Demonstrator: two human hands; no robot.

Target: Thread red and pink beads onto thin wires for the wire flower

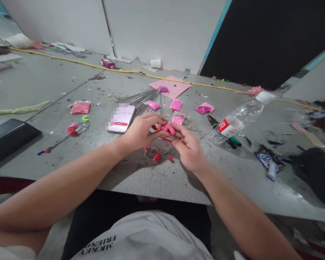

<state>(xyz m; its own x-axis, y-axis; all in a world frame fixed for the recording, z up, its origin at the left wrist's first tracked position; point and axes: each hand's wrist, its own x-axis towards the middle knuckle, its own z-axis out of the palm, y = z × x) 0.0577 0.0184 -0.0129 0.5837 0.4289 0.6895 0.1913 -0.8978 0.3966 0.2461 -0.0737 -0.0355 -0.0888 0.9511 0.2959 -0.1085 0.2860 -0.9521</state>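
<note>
Both my hands meet over the grey table point(157, 180) and pinch a small pink folded piece point(166, 129) between their fingertips. My left hand point(141, 131) grips it from the left, fingers curled. My right hand point(186, 146) holds its right end, thumb and fingers closed. Just below the hands lies a thin wire ring with small red bits point(156, 155). A bundle of thin silver wires point(142, 97) lies behind the hands.
A phone point(121, 118) lies left of my hands. Small bags of pink pieces point(176, 105) and a pink sheet point(170, 87) sit behind. A plastic bottle point(238, 117) lies on its side at right over green-handled pliers point(230, 139). A red bag point(80, 107) and a dark tray point(8, 139) are at left.
</note>
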